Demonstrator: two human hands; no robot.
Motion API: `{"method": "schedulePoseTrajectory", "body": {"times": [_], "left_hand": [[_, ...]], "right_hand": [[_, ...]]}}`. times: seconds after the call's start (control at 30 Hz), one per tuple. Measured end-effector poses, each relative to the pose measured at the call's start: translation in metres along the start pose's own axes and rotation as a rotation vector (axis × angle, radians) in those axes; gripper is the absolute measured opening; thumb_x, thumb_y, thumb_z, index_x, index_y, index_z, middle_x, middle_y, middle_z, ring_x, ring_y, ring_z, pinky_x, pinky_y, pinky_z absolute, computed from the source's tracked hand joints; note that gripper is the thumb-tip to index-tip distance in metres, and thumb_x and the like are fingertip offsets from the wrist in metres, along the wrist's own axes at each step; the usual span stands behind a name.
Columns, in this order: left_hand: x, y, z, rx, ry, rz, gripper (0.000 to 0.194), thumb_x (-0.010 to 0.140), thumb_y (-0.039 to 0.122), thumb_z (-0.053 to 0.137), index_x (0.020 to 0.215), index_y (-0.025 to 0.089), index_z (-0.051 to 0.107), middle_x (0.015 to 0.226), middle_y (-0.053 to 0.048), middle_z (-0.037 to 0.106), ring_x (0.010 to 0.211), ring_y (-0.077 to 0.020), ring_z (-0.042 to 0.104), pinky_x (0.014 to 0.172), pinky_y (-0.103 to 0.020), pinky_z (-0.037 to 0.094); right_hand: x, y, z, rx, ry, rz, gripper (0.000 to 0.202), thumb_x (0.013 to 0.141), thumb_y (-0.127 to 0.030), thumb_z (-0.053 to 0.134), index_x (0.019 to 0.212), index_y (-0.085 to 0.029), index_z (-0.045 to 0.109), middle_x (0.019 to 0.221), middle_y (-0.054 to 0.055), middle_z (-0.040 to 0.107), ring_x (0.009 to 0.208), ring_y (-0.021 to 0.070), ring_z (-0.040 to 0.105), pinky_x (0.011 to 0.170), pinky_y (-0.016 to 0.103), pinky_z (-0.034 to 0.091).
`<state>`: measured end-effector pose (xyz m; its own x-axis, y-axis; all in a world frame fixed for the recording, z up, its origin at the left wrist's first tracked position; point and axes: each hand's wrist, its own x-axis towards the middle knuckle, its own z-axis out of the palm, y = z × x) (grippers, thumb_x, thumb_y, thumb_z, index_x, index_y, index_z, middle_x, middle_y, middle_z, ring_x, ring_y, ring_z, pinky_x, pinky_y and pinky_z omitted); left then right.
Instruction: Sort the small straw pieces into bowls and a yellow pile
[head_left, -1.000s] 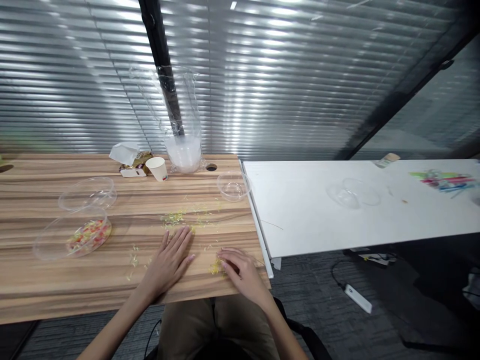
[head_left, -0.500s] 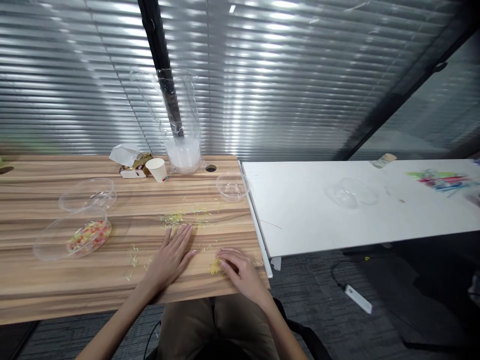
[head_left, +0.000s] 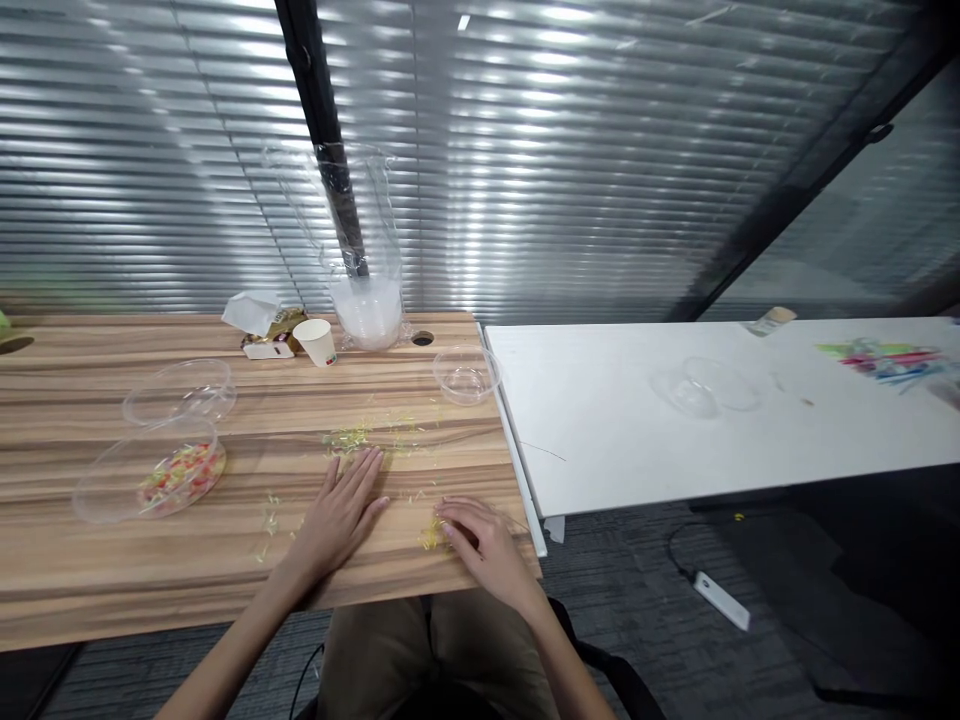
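My left hand [head_left: 340,517] lies flat on the wooden table [head_left: 225,590], fingers spread, just below a scatter of small yellow-green pieces [head_left: 349,437]. To its right, my right hand [head_left: 481,540] rests with curled fingers beside a little heap of yellow bits [head_left: 430,534]. Those fingertips touch or nearly touch the heap; whether they pinch a piece is too small to tell. More pale pieces [head_left: 270,522] lie left of my left hand. A clear round container [head_left: 214,478] at the left holds red, orange and yellow-green pieces.
Behind are a clear bowl [head_left: 466,378], a paper cup [head_left: 316,343], a tissue pack [head_left: 271,335] and bagged plastic containers [head_left: 369,312]. Another clear container [head_left: 187,392] stands at the left. The white table [head_left: 600,450] bears clear plastic items and colourful strips [head_left: 892,362].
The view has shifted very slightly. Both hands stay in almost the same places, with no clear change in what they touch.
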<state>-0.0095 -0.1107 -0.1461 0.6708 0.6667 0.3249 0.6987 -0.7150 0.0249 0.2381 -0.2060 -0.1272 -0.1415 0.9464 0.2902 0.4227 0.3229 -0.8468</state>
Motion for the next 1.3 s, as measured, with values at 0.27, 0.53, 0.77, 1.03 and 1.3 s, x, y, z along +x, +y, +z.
{"method": "schedulePoseTrajectory", "body": {"times": [0.27, 0.53, 0.77, 1.03, 1.3], "left_hand": [[0.002, -0.003, 0.005, 0.039, -0.012, 0.018, 0.051, 0.101, 0.042, 0.024, 0.143, 0.014, 0.037, 0.146, -0.012, 0.04, 0.138, -0.023, 0.031, 0.116, -0.049, 0.012], [-0.002, -0.003, 0.002, 0.114, 0.021, -0.031, 0.051, 0.101, 0.04, 0.023, 0.138, 0.012, 0.043, 0.143, -0.014, 0.044, 0.133, -0.0281, 0.039, 0.113, -0.054, 0.016], [0.001, 0.002, 0.001, 0.112, 0.048, 0.007, 0.05, 0.101, 0.038, 0.023, 0.138, 0.011, 0.043, 0.142, -0.014, 0.045, 0.135, -0.0276, 0.037, 0.113, -0.054, 0.018], [0.011, 0.003, 0.008, 0.07, 0.025, 0.068, 0.05, 0.102, 0.039, 0.023, 0.138, 0.01, 0.042, 0.142, -0.014, 0.044, 0.134, -0.0245, 0.038, 0.113, -0.047, 0.022], [0.02, 0.0, 0.011, 0.049, 0.001, 0.037, 0.05, 0.101, 0.041, 0.024, 0.139, 0.013, 0.042, 0.144, -0.012, 0.043, 0.134, -0.0241, 0.038, 0.113, -0.047, 0.025]], "right_hand": [[0.0, 0.001, 0.0, 0.001, 0.003, -0.007, 0.023, 0.094, -0.019, 0.05, 0.111, -0.02, 0.066, 0.109, 0.005, 0.069, 0.108, 0.0195, 0.059, 0.097, 0.037, 0.046], [-0.001, 0.003, 0.001, -0.01, -0.004, -0.006, 0.024, 0.095, -0.022, 0.049, 0.113, -0.022, 0.065, 0.111, 0.005, 0.068, 0.112, 0.0206, 0.058, 0.099, 0.039, 0.045], [-0.002, 0.004, 0.003, -0.025, -0.006, -0.009, 0.023, 0.095, -0.02, 0.05, 0.112, -0.022, 0.065, 0.111, 0.004, 0.068, 0.111, 0.021, 0.058, 0.098, 0.04, 0.045], [-0.002, 0.003, 0.002, -0.023, -0.008, -0.014, 0.024, 0.094, -0.017, 0.05, 0.113, -0.022, 0.065, 0.112, 0.004, 0.067, 0.112, 0.0195, 0.057, 0.099, 0.038, 0.045], [-0.001, 0.003, 0.002, -0.022, -0.008, -0.016, 0.024, 0.095, -0.02, 0.048, 0.114, -0.023, 0.064, 0.111, 0.005, 0.068, 0.111, 0.0211, 0.057, 0.099, 0.041, 0.045]]}}
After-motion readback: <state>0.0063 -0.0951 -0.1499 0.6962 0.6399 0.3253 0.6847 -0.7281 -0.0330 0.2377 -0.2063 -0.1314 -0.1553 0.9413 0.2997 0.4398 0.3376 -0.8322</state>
